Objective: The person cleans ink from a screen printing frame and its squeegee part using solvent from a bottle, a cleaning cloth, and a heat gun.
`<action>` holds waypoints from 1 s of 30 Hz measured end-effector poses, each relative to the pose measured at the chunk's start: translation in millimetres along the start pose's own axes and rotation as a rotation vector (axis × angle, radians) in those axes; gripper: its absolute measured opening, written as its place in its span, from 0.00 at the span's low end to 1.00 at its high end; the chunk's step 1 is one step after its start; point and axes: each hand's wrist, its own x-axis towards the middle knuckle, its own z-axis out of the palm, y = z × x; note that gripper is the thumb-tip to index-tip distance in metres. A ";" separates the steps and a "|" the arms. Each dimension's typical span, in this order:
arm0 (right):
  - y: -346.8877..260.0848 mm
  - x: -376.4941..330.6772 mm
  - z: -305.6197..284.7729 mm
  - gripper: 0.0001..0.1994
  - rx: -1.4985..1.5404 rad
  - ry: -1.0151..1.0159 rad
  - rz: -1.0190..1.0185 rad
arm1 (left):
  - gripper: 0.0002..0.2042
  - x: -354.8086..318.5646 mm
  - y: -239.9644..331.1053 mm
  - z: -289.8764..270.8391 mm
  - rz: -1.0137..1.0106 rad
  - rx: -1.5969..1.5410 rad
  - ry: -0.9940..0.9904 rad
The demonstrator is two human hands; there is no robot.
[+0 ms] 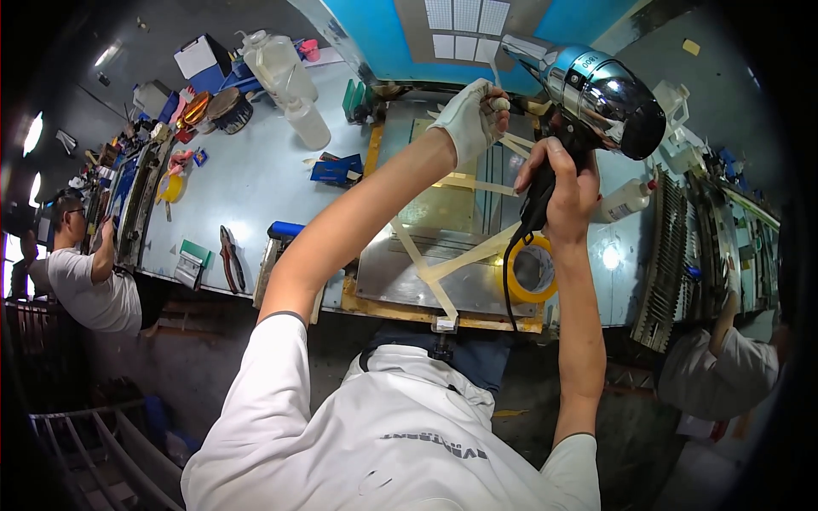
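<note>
My right hand (569, 183) is wrapped round the black handle of a blue and chrome hair dryer (596, 94). Its nozzle points up and left, toward a raised blue screen panel (375, 34) with pale gridded windows. A black cord hangs down from the handle. In front of the panel, my left hand (475, 119) wears a partial white glove and its fingers are curled closed. A thin pale stick-like tool (493, 66) rises from those fingers; its kind is unclear. Below both hands lies a metal printing bed (388, 281) with strips of masking tape (469, 255) across it.
A yellow tape roll (528, 271) sits on the bed's right side. Plastic bottles (307, 123), pliers (231, 260) and a blue packet (336, 169) are on the left worktop. A white squeeze bottle (626, 201) stands right. Other people (94, 285) are at both sides.
</note>
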 end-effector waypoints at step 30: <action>-122.2 -149.3 -132.7 0.17 0.009 0.018 0.350 | 0.09 -169.3 -71.1 19.9 -0.074 0.492 -0.383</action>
